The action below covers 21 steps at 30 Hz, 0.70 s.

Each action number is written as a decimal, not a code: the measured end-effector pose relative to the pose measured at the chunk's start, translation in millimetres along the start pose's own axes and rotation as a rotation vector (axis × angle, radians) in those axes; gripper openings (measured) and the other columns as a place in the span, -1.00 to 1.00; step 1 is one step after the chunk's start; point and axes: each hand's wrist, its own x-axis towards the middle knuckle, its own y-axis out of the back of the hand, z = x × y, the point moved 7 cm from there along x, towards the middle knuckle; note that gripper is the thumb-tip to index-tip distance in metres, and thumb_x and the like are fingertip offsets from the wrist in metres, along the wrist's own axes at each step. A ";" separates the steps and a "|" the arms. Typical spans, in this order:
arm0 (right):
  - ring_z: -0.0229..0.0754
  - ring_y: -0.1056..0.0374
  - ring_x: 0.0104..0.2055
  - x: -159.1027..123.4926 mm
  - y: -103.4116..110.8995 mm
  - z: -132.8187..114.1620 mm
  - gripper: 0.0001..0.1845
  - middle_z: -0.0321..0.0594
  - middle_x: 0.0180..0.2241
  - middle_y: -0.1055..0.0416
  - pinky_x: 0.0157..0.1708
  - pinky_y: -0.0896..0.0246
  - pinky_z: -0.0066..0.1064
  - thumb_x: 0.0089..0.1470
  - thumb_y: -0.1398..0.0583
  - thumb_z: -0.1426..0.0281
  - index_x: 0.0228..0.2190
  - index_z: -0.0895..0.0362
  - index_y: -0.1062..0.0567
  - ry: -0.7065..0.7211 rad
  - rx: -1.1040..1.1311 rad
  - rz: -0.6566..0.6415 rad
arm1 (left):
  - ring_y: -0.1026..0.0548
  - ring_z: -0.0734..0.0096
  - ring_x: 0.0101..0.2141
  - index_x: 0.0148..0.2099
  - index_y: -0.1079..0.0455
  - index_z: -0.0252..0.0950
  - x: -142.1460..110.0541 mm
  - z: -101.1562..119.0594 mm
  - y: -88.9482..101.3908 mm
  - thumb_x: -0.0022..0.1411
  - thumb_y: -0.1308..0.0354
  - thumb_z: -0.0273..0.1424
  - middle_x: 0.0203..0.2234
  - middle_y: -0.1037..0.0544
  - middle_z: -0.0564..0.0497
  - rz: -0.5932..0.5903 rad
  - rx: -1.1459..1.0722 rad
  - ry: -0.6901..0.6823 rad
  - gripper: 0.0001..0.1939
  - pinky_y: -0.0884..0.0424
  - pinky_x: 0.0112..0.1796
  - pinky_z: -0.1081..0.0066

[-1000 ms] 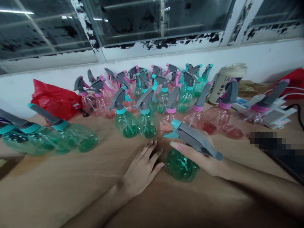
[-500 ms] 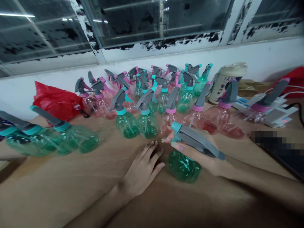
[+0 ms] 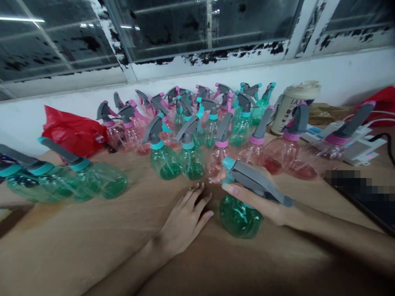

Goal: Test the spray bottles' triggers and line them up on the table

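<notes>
My right hand (image 3: 265,203) is wrapped round the neck of a green spray bottle (image 3: 240,218) with a grey and teal trigger head, its thumb along the near side. The fingers behind the head are at the teal trigger, which looks pulled in. Green liquid shows in the bottle, and its nozzle points to the left. Flat on the wooden table (image 3: 101,246) lies my left hand (image 3: 185,220), fingers stretched out, holding nothing. Just beyond the left fingertips stand two green spray bottles (image 3: 191,162) with teal collars.
Pink spray bottles (image 3: 282,154) stand in a row at the right, with many more behind. Several green bottles (image 3: 108,181) are at the left, near a red plastic bag (image 3: 72,133). A paper cup (image 3: 291,107) and a white power strip (image 3: 362,148) sit at the back right.
The right fingers have drawn the teal trigger in toward the bottle's neck since one second ago. The bottle has shifted very slightly right. My left hand has stayed in place.
</notes>
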 end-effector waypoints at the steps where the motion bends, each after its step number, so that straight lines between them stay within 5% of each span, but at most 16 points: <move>1: -0.26 -0.38 -0.39 0.1 -0.5 1.3 -0.85 -0.30 -0.36 -0.45 -0.40 -0.28 -0.41 0.13 -0.17 0.30 -0.23 0.04 -0.46 -0.008 0.002 -0.002 | -0.32 0.11 0.08 0.19 -0.20 -0.34 0.1 -0.1 -0.3 0.43 0.20 -0.21 0.08 -0.35 -0.18 -0.004 -0.002 0.000 -0.56 -0.29 0.07 0.07; 10: -0.26 -0.31 -0.45 0.5 2.5 -4.9 -0.84 -0.34 -0.47 -0.34 -0.42 -0.26 -0.38 0.11 -0.19 0.32 -0.49 0.05 -0.38 0.071 -0.106 0.080 | -0.31 0.10 0.09 0.20 -0.20 -0.35 -0.6 -0.2 0.5 0.42 0.18 -0.22 0.10 -0.34 -0.19 0.012 0.009 0.003 -0.56 -0.27 0.09 0.07; 17: -0.23 -0.28 -0.48 -1.2 3.5 -3.6 -0.80 -0.36 -0.52 -0.27 -0.45 -0.24 -0.35 0.11 -0.18 0.30 -0.52 0.03 -0.35 0.070 -0.134 0.107 | -0.28 0.09 0.11 0.21 -0.19 -0.38 -0.6 0.3 0.4 0.42 0.18 -0.24 0.12 -0.30 -0.22 0.004 0.024 -0.011 -0.56 -0.25 0.10 0.06; 21: -0.18 -0.37 -0.37 -3.2 1.7 0.8 -0.95 -0.31 -0.41 -0.40 -0.35 -0.32 -0.31 0.11 -0.19 0.32 -0.39 0.00 -0.46 0.025 -0.061 0.061 | -0.26 0.07 0.13 0.20 -0.18 -0.39 0.2 0.7 0.2 0.43 0.21 -0.23 0.12 -0.30 -0.24 -0.011 0.025 -0.015 -0.54 -0.26 0.09 0.04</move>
